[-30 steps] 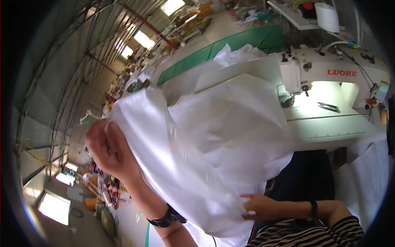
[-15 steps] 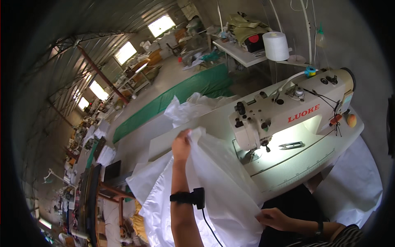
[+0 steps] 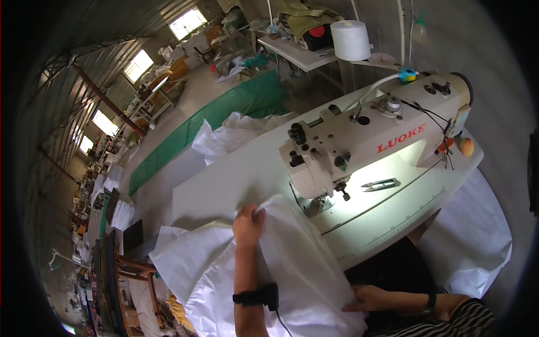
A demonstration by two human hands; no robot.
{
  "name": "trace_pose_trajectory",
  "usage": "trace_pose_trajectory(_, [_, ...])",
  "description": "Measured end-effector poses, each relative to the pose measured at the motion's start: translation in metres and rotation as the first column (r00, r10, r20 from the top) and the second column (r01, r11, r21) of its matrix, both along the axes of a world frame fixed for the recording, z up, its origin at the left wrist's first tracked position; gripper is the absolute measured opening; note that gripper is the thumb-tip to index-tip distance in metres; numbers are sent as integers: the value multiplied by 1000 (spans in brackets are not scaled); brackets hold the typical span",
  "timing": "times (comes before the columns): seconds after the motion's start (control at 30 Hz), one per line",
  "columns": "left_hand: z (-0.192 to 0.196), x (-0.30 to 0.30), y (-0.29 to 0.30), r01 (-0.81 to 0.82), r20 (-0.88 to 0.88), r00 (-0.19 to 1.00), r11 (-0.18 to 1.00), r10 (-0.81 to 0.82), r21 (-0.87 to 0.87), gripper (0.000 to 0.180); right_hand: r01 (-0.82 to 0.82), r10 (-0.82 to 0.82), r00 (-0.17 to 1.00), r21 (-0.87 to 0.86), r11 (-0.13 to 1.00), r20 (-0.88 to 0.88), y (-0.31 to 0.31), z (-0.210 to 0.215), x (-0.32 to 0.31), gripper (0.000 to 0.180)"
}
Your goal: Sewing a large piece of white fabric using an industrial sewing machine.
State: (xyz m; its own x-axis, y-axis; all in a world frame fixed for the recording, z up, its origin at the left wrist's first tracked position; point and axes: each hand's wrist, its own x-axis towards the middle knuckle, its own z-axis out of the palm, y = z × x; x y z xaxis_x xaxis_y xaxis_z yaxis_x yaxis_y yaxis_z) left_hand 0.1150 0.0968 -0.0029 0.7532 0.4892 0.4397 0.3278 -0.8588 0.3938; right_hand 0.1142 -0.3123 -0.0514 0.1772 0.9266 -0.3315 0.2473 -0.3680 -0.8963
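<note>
White cloth [image 3: 292, 269] fills the lower middle of the view, a big soft sheet that lies half on the sewing table [image 3: 224, 180] and half hangs down off its near edge. The left hand [image 3: 248, 223] is stretched out over the table and pinches the top edge of the cloth, with the fingers curled tight around a fold of it. A black band with a small black box [image 3: 257, 296] sits on that arm, well back from the grip.

Just to the right of the pinching hand, a little farther away, stands the sewing machine [image 3: 370, 140]. It is cream coloured with red letters on its side. Its needle part [image 3: 342, 191] hangs close beside the corner of cloth that the left hand holds, but the cloth does not reach under it. A small light makes the table bright there. Small snips [image 3: 382, 183] lie on that bright patch, farther right.

The right hand [image 3: 368, 297] is low down, near the body, far below and to the right of the left hand's grip. It lies flat on the cloth with the fingers pressing on the lower edge. I cannot tell if it grips the cloth or only rests on it.

More white cloth [image 3: 236, 137] lies bunched up at the far side of the table, well beyond the grip. A big white spool of thread [image 3: 351, 39] stands behind the machine.
</note>
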Motion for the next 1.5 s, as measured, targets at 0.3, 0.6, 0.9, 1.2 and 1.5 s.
trace_pose_trajectory(0.3, [28,-10,-106,81,-259,966,964,-13,253,10,218,-216,973,-22,976,81,-35,25,26,62])
trace_pose_trajectory(0.6, [26,27,-113,133,-120,984,991,-128,33,11,553,-414,635,8,833,-652,-21,-41,5,42])
trace_pose_trajectory(0.9, [9,49,-102,199,-51,979,979,-197,45,9,307,-296,850,-46,951,-436,-30,-21,-6,49])
trace_pose_trajectory(1.2, [9,52,-103,174,-1,985,983,-174,65,8,216,-185,754,-28,976,-631,-39,-40,-12,44])
trace_pose_trajectory(1.5, [11,48,-114,155,4,988,982,-156,108,8,371,-341,658,-104,923,-671,-35,-29,10,43])
